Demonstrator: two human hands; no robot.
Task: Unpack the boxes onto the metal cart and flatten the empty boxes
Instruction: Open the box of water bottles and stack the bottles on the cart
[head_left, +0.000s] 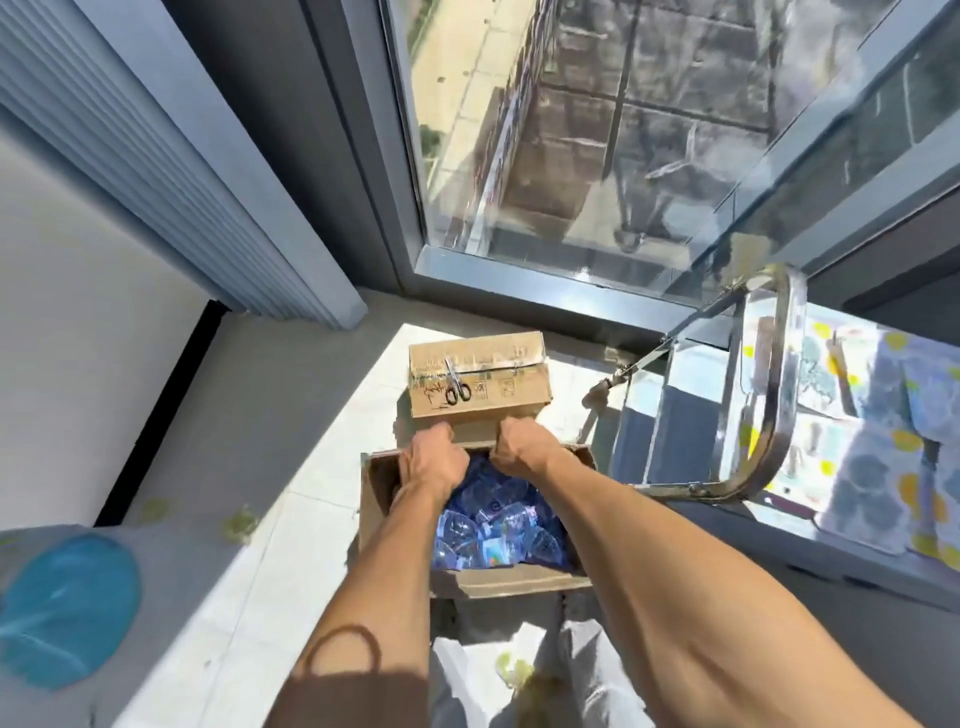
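gripping the open box of blue packets, both hands curl.

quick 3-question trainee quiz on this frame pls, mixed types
1. True or false: the black-handled scissors lie on top of the closed brown cardboard box.
2. Multiple choice: what fills the open brown cardboard box? A) glossy blue plastic packets B) glass jars C) folded towels
3. Short answer: which part of the open box do the left hand and right hand grip?

Key
1. True.
2. A: the blue plastic packets are visible between the forearms.
3. Its far flap, on the side next to the closed box; both hands have fingers curled over that edge.
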